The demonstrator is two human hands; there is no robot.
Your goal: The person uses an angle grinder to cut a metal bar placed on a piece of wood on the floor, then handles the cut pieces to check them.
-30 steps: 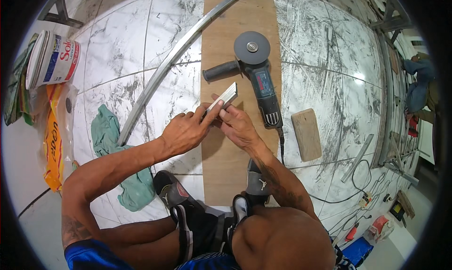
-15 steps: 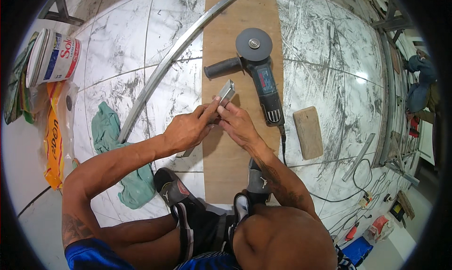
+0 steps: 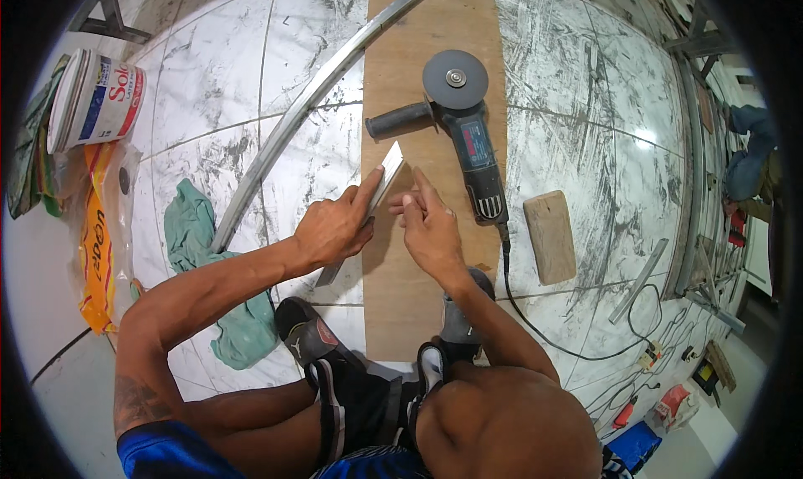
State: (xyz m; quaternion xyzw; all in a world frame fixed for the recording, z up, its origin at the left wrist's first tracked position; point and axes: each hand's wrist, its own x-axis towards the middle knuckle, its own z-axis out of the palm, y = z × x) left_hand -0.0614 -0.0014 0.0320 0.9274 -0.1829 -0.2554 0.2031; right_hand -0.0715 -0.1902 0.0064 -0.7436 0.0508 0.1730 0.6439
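Note:
My left hand [image 3: 333, 228] is wrapped round a short length of silvery metal tube [image 3: 390, 166], forefinger laid along it. The tube's upper end looks cut at a slant, and its lower end sticks out below the palm. Just right of it is my right hand [image 3: 433, 235], empty, with its forefinger stretched out and the other fingers loosely bent. Beyond my hands an angle grinder [image 3: 477, 157] lies on a brown board [image 3: 401, 312], its disc facing up and its black side handle pointing left.
A long metal bar [image 3: 293, 115] runs from left to far middle, partly over the board. Left are a green cloth [image 3: 238, 324], a white bucket [image 3: 104, 103] and an orange bag [image 3: 99, 253]. Right are a wooden block [image 3: 549, 236], a metal strip [image 3: 638, 280] and the grinder's cable [image 3: 556, 348].
My right hand has let go of the metal tube and moved a little right and down. In my left hand the tube has turned, showing its slanted end from another side.

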